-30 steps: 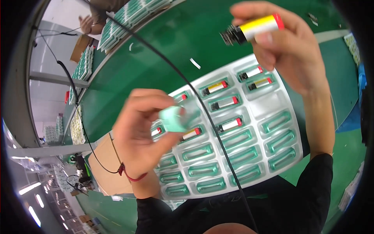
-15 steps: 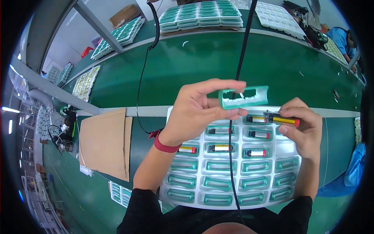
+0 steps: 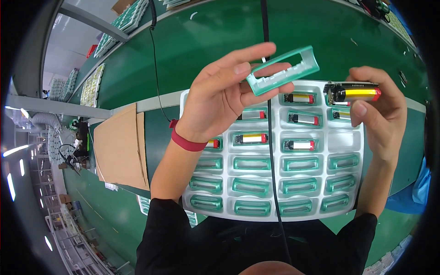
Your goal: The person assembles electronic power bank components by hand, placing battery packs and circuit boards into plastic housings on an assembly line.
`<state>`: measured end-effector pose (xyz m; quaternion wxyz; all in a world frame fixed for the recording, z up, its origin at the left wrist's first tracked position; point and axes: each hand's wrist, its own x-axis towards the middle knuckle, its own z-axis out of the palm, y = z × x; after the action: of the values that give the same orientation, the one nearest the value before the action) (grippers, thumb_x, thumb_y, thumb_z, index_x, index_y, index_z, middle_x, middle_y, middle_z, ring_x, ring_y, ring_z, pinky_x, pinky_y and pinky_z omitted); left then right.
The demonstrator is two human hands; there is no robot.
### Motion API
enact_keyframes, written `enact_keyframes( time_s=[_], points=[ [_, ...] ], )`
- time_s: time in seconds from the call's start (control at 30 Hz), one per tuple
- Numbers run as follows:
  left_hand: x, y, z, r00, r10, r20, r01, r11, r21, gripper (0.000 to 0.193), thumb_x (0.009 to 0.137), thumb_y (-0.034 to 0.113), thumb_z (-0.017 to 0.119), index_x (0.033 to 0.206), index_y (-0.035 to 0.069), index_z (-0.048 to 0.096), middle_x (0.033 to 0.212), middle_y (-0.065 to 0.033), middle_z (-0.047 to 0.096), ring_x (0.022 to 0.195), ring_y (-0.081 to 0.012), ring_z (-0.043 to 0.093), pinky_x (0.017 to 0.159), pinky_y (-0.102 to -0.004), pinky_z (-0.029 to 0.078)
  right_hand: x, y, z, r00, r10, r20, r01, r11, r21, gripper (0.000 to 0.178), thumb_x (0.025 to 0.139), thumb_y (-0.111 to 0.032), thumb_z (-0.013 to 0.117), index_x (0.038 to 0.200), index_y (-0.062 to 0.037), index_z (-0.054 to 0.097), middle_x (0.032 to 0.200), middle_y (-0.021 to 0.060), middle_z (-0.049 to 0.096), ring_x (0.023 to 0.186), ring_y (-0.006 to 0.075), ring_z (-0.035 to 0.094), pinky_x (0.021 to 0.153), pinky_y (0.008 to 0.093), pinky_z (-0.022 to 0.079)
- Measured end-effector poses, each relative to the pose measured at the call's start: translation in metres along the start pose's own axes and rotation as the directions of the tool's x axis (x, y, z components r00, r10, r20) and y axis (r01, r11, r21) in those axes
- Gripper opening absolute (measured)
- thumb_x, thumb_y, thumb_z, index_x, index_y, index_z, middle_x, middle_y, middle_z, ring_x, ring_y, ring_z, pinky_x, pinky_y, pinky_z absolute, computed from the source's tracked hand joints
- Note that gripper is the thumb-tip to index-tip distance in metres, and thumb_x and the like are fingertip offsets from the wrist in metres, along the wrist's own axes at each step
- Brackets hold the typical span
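Note:
My left hand (image 3: 213, 94) pinches a translucent green plastic casing (image 3: 289, 79), a long open frame, between thumb and fingers. It is tilted with its right end higher. To its right, my right hand (image 3: 384, 112) grips a battery module (image 3: 360, 93) with a yellow cell, a red end and a dark circuit board, held apart from the casing. Beneath both hands lies a white compartment tray (image 3: 346, 142). Its nearer rows hold green casings without modules (image 3: 252, 163); farther rows hold casings fitted with battery modules (image 3: 302, 119). My left hand and wrist hide part of the tray.
A black cable (image 3: 271, 137) hangs across the tray, and a thinner coiled cord (image 3: 156, 59) hangs farther left. Flat cardboard (image 3: 117, 146) lies left of the tray. Stacked trays (image 3: 121, 27) stand beyond the green work surface (image 3: 211, 41). Blue material (image 3: 419, 188) sits at right.
My view has shifted, so the tray appears higher. The casing has tilted, right end up. My right hand has moved the battery module rightward, farther from the casing, and shows more of its circuit board.

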<state>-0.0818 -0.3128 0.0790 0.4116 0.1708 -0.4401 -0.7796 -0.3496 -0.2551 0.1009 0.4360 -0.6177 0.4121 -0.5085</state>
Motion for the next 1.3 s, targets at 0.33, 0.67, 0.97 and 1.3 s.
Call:
enact_keyframes(
  time_s=[0.33, 0.67, 0.97, 1.3],
  points=[
    [-0.006, -0.013, -0.003, 0.99, -0.045, 0.132, 0.057, 0.994, -0.092, 0.057, 0.083, 0.002, 0.055, 0.136, -0.009, 0.036, 0.13, -0.0242, 0.048, 0.121, -0.0359, 0.051, 0.105, -0.0425, 0.043, -0.007, 0.006, 0.004, 0.996, -0.071, -0.053, 0.064, 0.992, -0.111, 0.04, 0.079, -0.01, 0.073, 0.114, 0.0035, 0.06, 0.095, 0.008, 0.061, 0.064, 0.0069, 0.052, 0.053, 0.0182, 0.04],
    [0.0, -0.039, 0.003, 0.954, 0.278, 0.109, -0.282, 0.723, 0.63, 0.051, 0.066, -0.011, 0.076, 0.112, -0.003, 0.058, 0.112, -0.0129, 0.061, 0.1, -0.0193, 0.064, 0.084, -0.0284, 0.055, -0.015, 0.0, 0.04, 0.993, 0.097, -0.072, -0.1, 0.994, -0.048, 0.034, 0.084, -0.009, 0.067, 0.113, 0.0061, 0.059, 0.092, 0.0091, 0.063, 0.064, 0.0054, 0.051, 0.053, 0.0171, 0.039],
    [-0.001, -0.032, 0.009, 0.962, 0.268, 0.048, -0.244, 0.772, 0.586, 0.049, 0.069, -0.011, 0.071, 0.114, -0.001, 0.055, 0.108, -0.0149, 0.062, 0.103, -0.0217, 0.063, 0.085, -0.0305, 0.055, -0.015, 0.008, 0.038, 0.996, 0.017, -0.084, -0.031, 0.986, -0.162, 0.027, 0.087, -0.006, 0.064, 0.111, 0.0054, 0.06, 0.088, 0.0089, 0.065, 0.061, 0.005, 0.05, 0.052, 0.0168, 0.038],
    [0.002, -0.053, 0.001, 0.915, 0.387, 0.117, -0.358, 0.642, 0.678, 0.038, 0.068, -0.012, 0.065, 0.1, 0.001, 0.05, 0.105, -0.0143, 0.064, 0.106, -0.027, 0.063, 0.088, -0.0321, 0.051, -0.015, 0.017, 0.05, 0.996, -0.056, -0.07, 0.034, 0.958, -0.285, 0.028, 0.086, -0.007, 0.066, 0.111, 0.0061, 0.061, 0.086, 0.0092, 0.065, 0.059, 0.0057, 0.05, 0.053, 0.0163, 0.038]
  ],
)
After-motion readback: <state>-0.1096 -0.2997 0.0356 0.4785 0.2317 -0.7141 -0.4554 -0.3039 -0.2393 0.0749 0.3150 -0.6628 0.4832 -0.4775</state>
